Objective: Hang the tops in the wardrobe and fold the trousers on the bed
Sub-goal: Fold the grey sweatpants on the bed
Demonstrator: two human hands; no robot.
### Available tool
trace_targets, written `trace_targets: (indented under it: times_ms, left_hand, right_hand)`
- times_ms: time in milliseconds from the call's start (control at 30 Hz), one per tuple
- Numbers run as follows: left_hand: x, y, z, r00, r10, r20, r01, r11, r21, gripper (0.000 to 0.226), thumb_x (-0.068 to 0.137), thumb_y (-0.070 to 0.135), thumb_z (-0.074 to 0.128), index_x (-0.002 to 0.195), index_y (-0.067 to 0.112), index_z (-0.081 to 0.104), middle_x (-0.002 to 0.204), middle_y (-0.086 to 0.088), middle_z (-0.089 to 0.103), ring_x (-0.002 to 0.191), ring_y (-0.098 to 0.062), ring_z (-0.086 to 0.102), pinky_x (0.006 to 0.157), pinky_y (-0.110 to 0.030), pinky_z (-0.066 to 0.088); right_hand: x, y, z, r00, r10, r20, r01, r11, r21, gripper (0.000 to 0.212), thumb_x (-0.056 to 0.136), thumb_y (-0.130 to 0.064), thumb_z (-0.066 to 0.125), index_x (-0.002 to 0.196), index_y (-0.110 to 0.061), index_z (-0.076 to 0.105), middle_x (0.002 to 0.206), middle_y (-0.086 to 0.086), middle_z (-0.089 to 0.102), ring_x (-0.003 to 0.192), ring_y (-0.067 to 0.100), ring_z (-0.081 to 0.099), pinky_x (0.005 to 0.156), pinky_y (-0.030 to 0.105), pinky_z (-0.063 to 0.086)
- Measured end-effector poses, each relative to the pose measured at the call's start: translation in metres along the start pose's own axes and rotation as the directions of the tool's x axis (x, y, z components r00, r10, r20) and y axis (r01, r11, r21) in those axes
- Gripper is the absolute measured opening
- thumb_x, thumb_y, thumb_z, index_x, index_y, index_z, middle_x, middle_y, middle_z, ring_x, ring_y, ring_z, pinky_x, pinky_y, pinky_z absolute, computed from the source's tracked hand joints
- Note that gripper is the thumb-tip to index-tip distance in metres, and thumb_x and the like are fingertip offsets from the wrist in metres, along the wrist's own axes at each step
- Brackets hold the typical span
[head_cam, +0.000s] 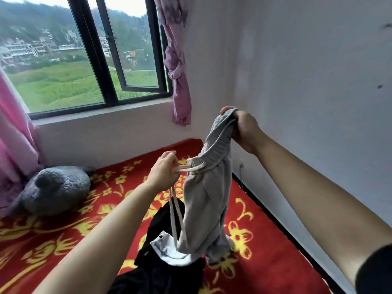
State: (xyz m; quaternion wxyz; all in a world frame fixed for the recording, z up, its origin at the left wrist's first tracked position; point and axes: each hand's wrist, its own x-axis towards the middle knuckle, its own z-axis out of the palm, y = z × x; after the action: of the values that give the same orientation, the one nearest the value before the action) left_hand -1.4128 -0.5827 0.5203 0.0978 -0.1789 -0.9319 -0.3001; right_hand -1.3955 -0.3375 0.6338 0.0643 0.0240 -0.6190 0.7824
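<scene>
While right hand [244, 130] fingers clench grey trousers [203, 209] by waistband [214, 149], left hand [164, 172] fingers pinch drawstring [186, 168] over bed [275, 262]

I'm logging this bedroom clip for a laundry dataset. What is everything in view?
grey trousers: one, light grey, held up above the bed
drawstring: one, off-white, at the trousers' waistband, ends hanging
black clothes: pile, count unclear, black, on the bed below the trousers
white garment: one, white, on the black pile
bed cover: one, red with yellow flowers
plush toy: one, grey, on the bed, left
left curtain: one, pink, left edge
knotted curtain: one, pink, right of the window
window: one, black frame, one pane open
left hand: pinches the drawstring
right hand: grips the waistband
</scene>
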Motion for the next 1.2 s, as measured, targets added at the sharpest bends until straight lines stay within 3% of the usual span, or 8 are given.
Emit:
trace_targets:
  times_ms: [167, 267, 367, 500, 667, 867, 1067, 1200]
  left_hand:
    - [-0.002, 0.012, 0.011, 0.921, -0.136, 0.365, 0.145, 0.989, 0.002, 0.119, 0.066, 0.019, 0.085, 0.155, 0.033, 0.008, 0.161, -0.008, 0.007, 0.149, -0.025, 0.005, 0.119, -0.039, 0.020]
    - [-0.004, 0.027, 0.018, 0.920, -0.092, 0.382, 0.130, 0.989, -0.074, 0.097, 0.053, 0.033, 0.085, 0.140, 0.022, 0.045, 0.146, -0.011, 0.039, 0.138, -0.027, 0.033, 0.113, -0.042, 0.034]
    - [-0.005, 0.035, 0.016, 0.957, -0.172, 0.235, 0.222, 0.953, -0.208, 0.059, 0.041, 0.041, 0.075, 0.095, 0.021, 0.062, 0.089, -0.001, 0.067, 0.084, -0.028, 0.067, 0.075, -0.045, 0.057]
    - [0.004, 0.024, -0.007, 0.967, -0.250, -0.048, 0.254, 0.944, 0.212, 0.043, 0.054, 0.057, 0.074, 0.081, 0.026, 0.062, 0.076, 0.008, 0.065, 0.077, -0.021, 0.065, 0.063, -0.029, 0.048]
    - [0.010, 0.014, -0.031, 0.924, -0.304, -0.231, 0.365, 0.881, 0.301, 0.023, 0.069, 0.043, 0.066, 0.083, 0.025, 0.062, 0.074, 0.002, 0.060, 0.074, -0.027, 0.057, 0.064, -0.029, 0.040]
    - [0.011, 0.010, -0.029, 0.834, -0.542, 0.101, 0.548, 0.793, -0.266, 0.020, 0.074, 0.026, 0.067, 0.076, 0.007, 0.074, 0.079, -0.008, 0.073, 0.071, -0.023, 0.068, 0.065, -0.037, 0.058]
    - [0.000, -0.014, -0.033, 0.841, -0.534, 0.090, 0.537, 0.843, -0.021, 0.020, 0.073, 0.028, 0.065, 0.073, 0.009, 0.071, 0.076, -0.007, 0.071, 0.073, -0.025, 0.067, 0.070, -0.038, 0.058]
    - [-0.007, -0.025, -0.048, 0.839, -0.494, 0.230, 0.420, 0.855, 0.305, 0.062, 0.045, 0.073, 0.072, 0.076, 0.020, 0.069, 0.078, 0.004, 0.069, 0.078, -0.019, 0.066, 0.074, -0.034, 0.056]
  right_hand:
    - [-0.005, -0.006, 0.014, 0.985, -0.018, 0.170, 0.009, 0.999, 0.050, 0.035, 0.097, -0.005, 0.031, 0.084, -0.015, 0.062, 0.081, 0.006, 0.060, 0.075, 0.016, 0.056, 0.067, 0.026, 0.042]
    - [-0.005, -0.014, 0.011, 0.979, -0.041, 0.199, 0.010, 0.988, 0.153, 0.037, 0.099, -0.004, 0.029, 0.086, -0.014, 0.062, 0.076, 0.003, 0.066, 0.070, 0.013, 0.062, 0.063, 0.022, 0.053]
    - [0.004, -0.015, -0.003, 1.000, -0.031, -0.001, 0.030, 0.984, 0.175, 0.036, 0.098, -0.003, 0.030, 0.088, -0.015, 0.062, 0.068, 0.001, 0.067, 0.066, 0.013, 0.064, 0.060, 0.023, 0.053]
    - [0.026, 0.002, -0.047, 0.909, 0.019, -0.415, -0.089, 0.984, -0.151, 0.033, 0.096, -0.003, 0.033, 0.096, -0.022, 0.060, 0.102, 0.009, 0.066, 0.095, 0.027, 0.063, 0.065, 0.031, 0.054]
    - [0.015, 0.053, -0.074, 0.928, 0.119, -0.352, -0.325, 0.721, -0.613, 0.034, 0.092, -0.006, 0.038, 0.109, -0.017, 0.066, 0.116, 0.014, 0.065, 0.099, 0.030, 0.063, 0.078, 0.042, 0.058]
    - [0.008, 0.097, -0.045, 0.873, 0.350, -0.341, -0.484, 0.710, -0.511, 0.023, 0.099, -0.011, 0.037, 0.097, 0.002, 0.056, 0.075, 0.023, 0.064, 0.044, 0.028, 0.062, 0.048, 0.036, 0.053]
    - [0.006, 0.135, -0.048, 0.847, 0.378, -0.373, -0.512, 0.768, -0.384, 0.028, 0.095, -0.013, 0.036, 0.101, 0.000, 0.060, 0.091, 0.026, 0.071, 0.068, 0.042, 0.072, 0.061, 0.048, 0.061]
    - [0.008, 0.137, -0.040, 0.861, 0.385, -0.333, -0.462, 0.865, -0.196, 0.032, 0.095, -0.019, 0.035, 0.097, -0.003, 0.063, 0.098, 0.024, 0.070, 0.071, 0.038, 0.073, 0.062, 0.044, 0.062]
